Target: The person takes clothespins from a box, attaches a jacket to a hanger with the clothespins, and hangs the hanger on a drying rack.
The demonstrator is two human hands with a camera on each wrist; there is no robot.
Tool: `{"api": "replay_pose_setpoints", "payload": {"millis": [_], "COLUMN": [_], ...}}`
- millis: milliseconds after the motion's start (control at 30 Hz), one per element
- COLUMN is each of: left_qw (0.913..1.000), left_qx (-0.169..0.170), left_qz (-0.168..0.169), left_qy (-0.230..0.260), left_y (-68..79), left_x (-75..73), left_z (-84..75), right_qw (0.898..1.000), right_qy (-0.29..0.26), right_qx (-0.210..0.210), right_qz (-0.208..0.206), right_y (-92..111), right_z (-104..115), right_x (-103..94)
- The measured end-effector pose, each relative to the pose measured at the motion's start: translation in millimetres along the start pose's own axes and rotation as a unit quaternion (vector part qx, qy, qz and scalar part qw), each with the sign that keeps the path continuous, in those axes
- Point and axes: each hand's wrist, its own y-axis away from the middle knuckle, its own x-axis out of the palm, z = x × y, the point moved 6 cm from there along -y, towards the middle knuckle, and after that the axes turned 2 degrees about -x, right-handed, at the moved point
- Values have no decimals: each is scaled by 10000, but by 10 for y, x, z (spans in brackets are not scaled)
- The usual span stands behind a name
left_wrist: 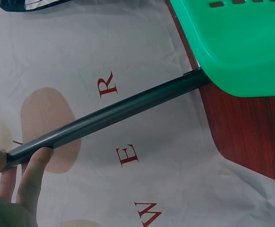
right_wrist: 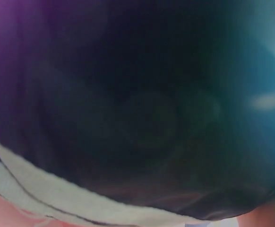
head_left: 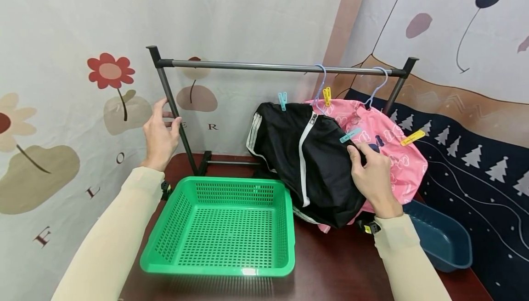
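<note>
My left hand point(head_left: 160, 141) holds the left post point(head_left: 170, 92) of a dark metal clothes rack. In the left wrist view, fingers point(left_wrist: 32, 177) touch the post point(left_wrist: 109, 113) near its upper part. With my right hand point(head_left: 375, 177) I pinch the right edge of a black zip jacket point(head_left: 277, 140), just below a blue clothespin point(head_left: 350, 135). The jacket hangs on a purple hanger point(head_left: 320, 85), with another blue clothespin point(head_left: 283, 100) on its left shoulder. Dark jacket fabric point(right_wrist: 142, 118) fills the right wrist view, blurred, hiding the fingertips there.
A pink patterned garment point(head_left: 402, 167) with yellow clothespins point(head_left: 413, 138) hangs behind the jacket at right. A green basket point(head_left: 289, 246) stands before the rack on the dark red table point(head_left: 330, 264). A blue bin point(head_left: 458, 255) sits at the right edge. Patterned curtains point(head_left: 248, 11) stand behind.
</note>
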Motion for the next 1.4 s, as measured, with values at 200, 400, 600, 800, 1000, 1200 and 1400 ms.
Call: {"api": "replay_pose_setpoints", "payload": {"millis": [200, 400, 600, 800, 1000, 1200, 1400], "left_qw": [10000, 10000, 10000, 10000, 9999, 9997, 9997], "left_qx": [10, 51, -18, -85, -151, -203, -214], "left_qz": [21, -3, 31, 27, 58, 86, 111], "left_qy": [-6, 14, 17, 10, 42, 49, 54], "left_y": [6, 0, 3, 10, 13, 12, 11], "left_x": [8, 10, 15, 7, -3, -7, -2], "left_z": [-8, -17, -10, -5, -6, 1, -14], "right_qw": [9998, 9997, 9999, 9996, 9990, 9981, 9980], "right_qy": [-115, -124, -56, 49, 173, 216, 215], "right_qx": [135, 196, 85, -54, -49, -55, -234], "right_qz": [80, 24, 82, 272, 418, 570, 538], "right_y": [24, 68, 116, 183, 279, 370, 430], "right_z": [-18, -22, 19, 83, 98, 103, 148], "right_x": [-31, -101, -188, -270, -325, -359, -388]}}
